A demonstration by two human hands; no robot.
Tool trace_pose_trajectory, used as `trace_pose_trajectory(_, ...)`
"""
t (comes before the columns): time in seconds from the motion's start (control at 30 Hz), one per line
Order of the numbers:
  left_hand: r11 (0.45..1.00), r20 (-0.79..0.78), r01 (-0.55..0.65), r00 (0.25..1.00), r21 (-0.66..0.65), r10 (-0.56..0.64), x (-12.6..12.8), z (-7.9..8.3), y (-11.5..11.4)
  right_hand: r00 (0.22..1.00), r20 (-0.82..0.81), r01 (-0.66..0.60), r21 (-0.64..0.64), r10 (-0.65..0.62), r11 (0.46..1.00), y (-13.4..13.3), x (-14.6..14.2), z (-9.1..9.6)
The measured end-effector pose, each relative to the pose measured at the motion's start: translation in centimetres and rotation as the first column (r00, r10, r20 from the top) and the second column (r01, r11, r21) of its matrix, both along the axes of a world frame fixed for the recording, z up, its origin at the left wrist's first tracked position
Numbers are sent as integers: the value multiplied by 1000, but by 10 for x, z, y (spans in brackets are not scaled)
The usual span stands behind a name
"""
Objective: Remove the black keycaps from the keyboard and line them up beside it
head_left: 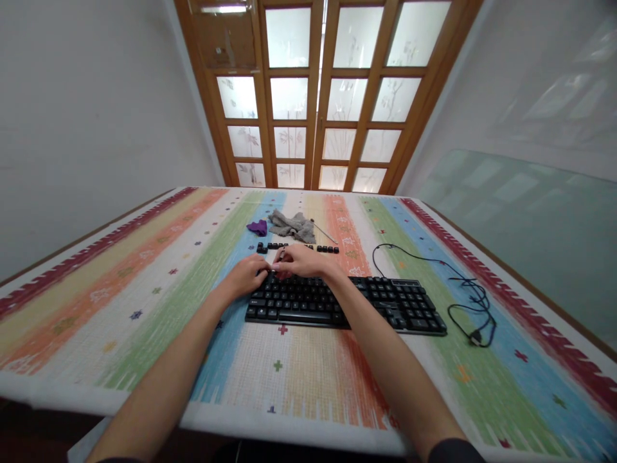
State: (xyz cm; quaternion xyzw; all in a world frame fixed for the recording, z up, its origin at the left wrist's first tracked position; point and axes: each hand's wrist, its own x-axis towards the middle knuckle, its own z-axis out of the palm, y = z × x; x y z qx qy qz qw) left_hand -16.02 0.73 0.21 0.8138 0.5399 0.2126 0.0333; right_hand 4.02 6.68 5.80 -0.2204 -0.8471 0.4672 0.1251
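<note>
A black keyboard [366, 305] lies on the striped tablecloth [144, 308]. Both my hands rest over its far left corner. My left hand [247, 273] has its fingers curled at the top row of keys. My right hand [301, 260] meets it there, fingers pinched together around a small thing I cannot make out. Just beyond the hands, a row of loose black keycaps [296, 247] lies on the cloth.
A grey rag [292, 225], a purple cloth [258, 227] and a thin stick [325, 233] lie behind the keycaps. The keyboard's black cable [463, 302] coils to the right. A wooden glazed door [318, 96] stands behind the table.
</note>
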Motion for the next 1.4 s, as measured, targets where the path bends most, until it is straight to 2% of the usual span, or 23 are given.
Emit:
trace_pose_trajectory(0.17,1000,-17,18,1000,-1,-18,0,2,-1,1000,20,-15,242,10,970,-8,-4,4)
trace_pose_trajectory(0.27,999,-16,35,999,15,-35,0,2,-1,999,41,-32,320,20,947,-9,-6,5)
trace_pose_trajectory(0.37,998,-14,34,999,47,-33,0,2,-1,1000,5,-6,284,5,959,-8,-7,1)
trace_pose_trajectory(0.53,998,-20,25,1000,53,-24,0,2,-2,988,-100,141,244,-120,959,-5,-12,-9)
trace_pose_trajectory(0.7,999,7,34,999,28,-34,0,4,-3,968,-160,207,85,-192,975,1,-19,-23)
trace_pose_trajectory(0.87,999,49,35,998,4,-35,0,8,-4,899,-188,389,-74,-396,918,10,-20,-33)
trace_pose_trajectory(0.97,1000,113,20,993,10,-21,0,12,-7,857,-250,434,-121,-450,893,15,-16,-30)
trace_pose_trajectory(1.13,1000,276,11,961,7,-13,5,18,-10,881,-327,323,-116,-343,939,15,-9,-19)
trace_pose_trajectory(1.4,997,476,27,879,-75,12,7,17,-8,939,-286,188,-32,-189,982,7,-4,-5)
